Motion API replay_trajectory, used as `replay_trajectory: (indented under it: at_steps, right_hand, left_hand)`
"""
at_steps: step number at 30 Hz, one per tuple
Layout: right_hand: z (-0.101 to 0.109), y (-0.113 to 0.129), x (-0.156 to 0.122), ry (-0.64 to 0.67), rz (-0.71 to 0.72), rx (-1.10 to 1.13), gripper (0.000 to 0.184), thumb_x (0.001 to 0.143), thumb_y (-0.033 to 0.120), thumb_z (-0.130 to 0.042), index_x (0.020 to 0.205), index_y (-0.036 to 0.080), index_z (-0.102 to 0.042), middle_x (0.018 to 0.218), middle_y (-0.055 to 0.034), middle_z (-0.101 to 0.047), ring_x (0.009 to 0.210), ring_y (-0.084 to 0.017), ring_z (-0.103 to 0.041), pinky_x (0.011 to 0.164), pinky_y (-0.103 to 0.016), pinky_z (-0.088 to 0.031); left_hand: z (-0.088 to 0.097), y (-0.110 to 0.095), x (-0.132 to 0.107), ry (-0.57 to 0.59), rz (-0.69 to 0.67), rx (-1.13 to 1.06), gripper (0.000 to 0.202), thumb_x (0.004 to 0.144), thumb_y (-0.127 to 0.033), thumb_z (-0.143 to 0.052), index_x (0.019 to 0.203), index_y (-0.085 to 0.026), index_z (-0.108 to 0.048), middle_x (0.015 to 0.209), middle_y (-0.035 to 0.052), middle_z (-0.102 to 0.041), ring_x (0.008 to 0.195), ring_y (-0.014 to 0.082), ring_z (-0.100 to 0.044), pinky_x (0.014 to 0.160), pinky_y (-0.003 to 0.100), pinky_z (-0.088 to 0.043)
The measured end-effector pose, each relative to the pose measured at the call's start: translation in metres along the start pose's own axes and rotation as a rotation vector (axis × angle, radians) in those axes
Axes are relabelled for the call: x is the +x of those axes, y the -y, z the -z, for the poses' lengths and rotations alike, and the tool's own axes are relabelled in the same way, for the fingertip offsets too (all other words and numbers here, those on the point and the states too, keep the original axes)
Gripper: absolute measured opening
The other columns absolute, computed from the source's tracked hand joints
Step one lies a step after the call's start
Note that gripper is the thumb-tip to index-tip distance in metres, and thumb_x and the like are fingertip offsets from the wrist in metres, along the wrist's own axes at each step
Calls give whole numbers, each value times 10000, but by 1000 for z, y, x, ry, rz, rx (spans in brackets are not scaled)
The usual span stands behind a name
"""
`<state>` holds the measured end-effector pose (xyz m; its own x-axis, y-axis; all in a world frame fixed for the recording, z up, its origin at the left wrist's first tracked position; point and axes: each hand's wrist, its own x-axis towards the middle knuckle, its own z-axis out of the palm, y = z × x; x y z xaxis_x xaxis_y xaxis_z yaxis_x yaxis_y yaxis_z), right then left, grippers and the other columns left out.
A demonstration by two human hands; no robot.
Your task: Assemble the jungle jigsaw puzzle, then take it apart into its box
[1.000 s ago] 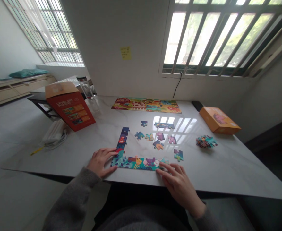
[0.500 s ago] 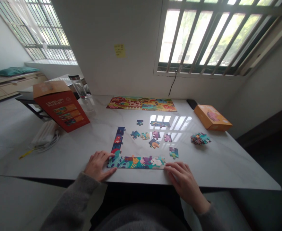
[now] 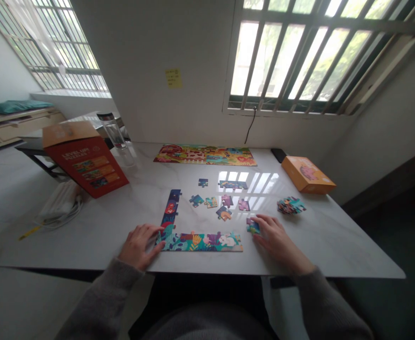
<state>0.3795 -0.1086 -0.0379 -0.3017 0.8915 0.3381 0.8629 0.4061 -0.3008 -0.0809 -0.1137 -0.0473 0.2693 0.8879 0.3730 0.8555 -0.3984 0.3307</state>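
An L-shaped run of joined puzzle pieces lies flat near the table's front edge, a dark column rising at its left end. My left hand grips its lower left corner, forefinger above and thumb along the bottom. To the right of the strip, my right hand has its fingertips and thumb on a loose blue-green puzzle piece, partly covered by the fingers. Several loose pieces lie beyond, among them an orange-marked piece, a pink piece and a joined dark strip.
A pile of puzzle pieces lies at the right, before an orange box. A finished puzzle lies along the wall. At the left are a red puzzle box, a glass bottle and a white cable bundle.
My right hand has left the strip's right end and moved up and right onto the loose blue-green piece. My left hand stays at the corner. The view has shifted slightly.
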Motion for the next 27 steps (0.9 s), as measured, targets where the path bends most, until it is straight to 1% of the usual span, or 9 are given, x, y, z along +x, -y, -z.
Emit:
replay_trajectory:
  at_steps: [4,6,9,12,15,18,20,23,27]
  right_hand:
    - [1,-11,17,86,-8,3,538,831,240,-668,1357,249,-552,1124,-88,-632,1048,-239,-586,928,-388,-507]
    - [3,-12,24,107,-20,32,562,803,246,-698,1348,238,-558,1058,-77,-616,998,-226,-596,911,-373,-516]
    - [5,-12,32,118,-45,132,472,797,286,-699,1255,215,-612,1028,-68,-588,906,-197,-611,865,-346,-529]
    - [0,-10,41,67,-122,246,301,851,375,-628,1090,194,-654,953,-52,-594,718,-153,-586,712,-305,-529]
    - [-8,-9,49,-1,-194,362,314,915,455,-524,1009,187,-657,787,-29,-619,635,-157,-549,623,-294,-488]
    - [-15,-8,53,-55,-232,466,411,929,486,-486,1135,172,-653,762,-35,-645,630,-167,-549,603,-290,-469]
    - [-18,-7,53,-64,-229,476,447,930,490,-484,1191,165,-648,776,-42,-651,622,-165,-542,588,-285,-457]
    - [-19,-6,50,-51,-224,463,438,931,501,-484,1150,170,-668,762,-40,-647,607,-165,-533,571,-283,-441]
    - [-20,-6,47,-55,-228,469,418,922,533,-500,1098,193,-667,718,-19,-623,580,-162,-521,556,-283,-428]
  left_hand:
    - [-1,2,0,-1,18,-39,284,914,-441,-556,1113,-250,-624,1097,44,-672,1015,249,-581,895,383,-431]
    - [-1,4,0,1,24,-64,293,914,-454,-557,1114,-250,-624,1094,42,-677,1011,248,-590,908,387,-437]
    - [1,5,3,7,34,-103,314,919,-478,-539,1107,-244,-629,1083,47,-683,988,245,-606,904,383,-458]
    - [4,3,16,27,-3,-134,322,935,-472,-502,1106,-237,-639,1078,58,-686,999,247,-606,900,379,-469]
    - [3,-7,44,62,-95,-120,284,932,-422,-511,1089,-231,-650,1090,62,-685,1041,251,-595,937,391,-444]
    - [-5,-23,86,162,-167,-24,249,908,-359,-545,1089,-229,-657,1077,57,-687,1024,251,-598,912,395,-433]
    - [-13,-34,116,246,-183,80,282,891,-356,-573,1134,-233,-646,1090,66,-685,1044,269,-585,903,407,-421]
    - [-29,-47,152,287,-147,224,371,869,-429,-607,1175,-220,-629,1160,111,-656,1104,319,-554,932,450,-391]
    - [-47,-54,173,366,-80,318,482,820,-495,-639,1206,-209,-599,1178,154,-626,1120,353,-533,925,466,-392]
